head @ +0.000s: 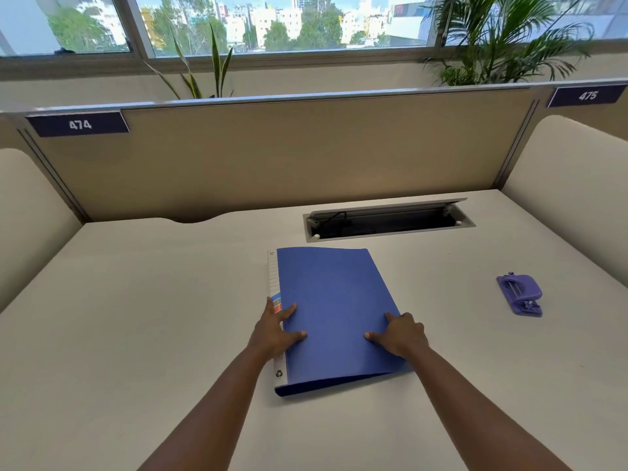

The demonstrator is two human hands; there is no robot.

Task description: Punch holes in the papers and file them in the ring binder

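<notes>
Off-white desk (pixel 136 317) in an office cubicle, tan partition (pixel 289 154) across the back, cream side dividers at both edges. Label plate 474 (pixel 79 124) at partition top left, label plate 475 (pixel 587 95) at top right. Behind the partition: windows (pixel 289 22) onto trees and buildings, a narrow-leaf plant (pixel 207 69) left of centre, a palm (pixel 503 39) right. Cable tray (pixel 389 220) recessed in the desk at the back, flap raised, black cable inside. Blue ring binder (pixel 336 311) lies closed and flat at desk centre, white spine label on its left side; near edge of the cover sits slightly raised; papers inside cannot be seen. Left hand (pixel 275 329) open, fingers spread, resting on the spine edge, thumb on the cover. Right hand (pixel 401 333) open, palm down, pressing the cover's right near part. Purple hole punch (pixel 520 294) sits well apart to the right, untouched.
</notes>
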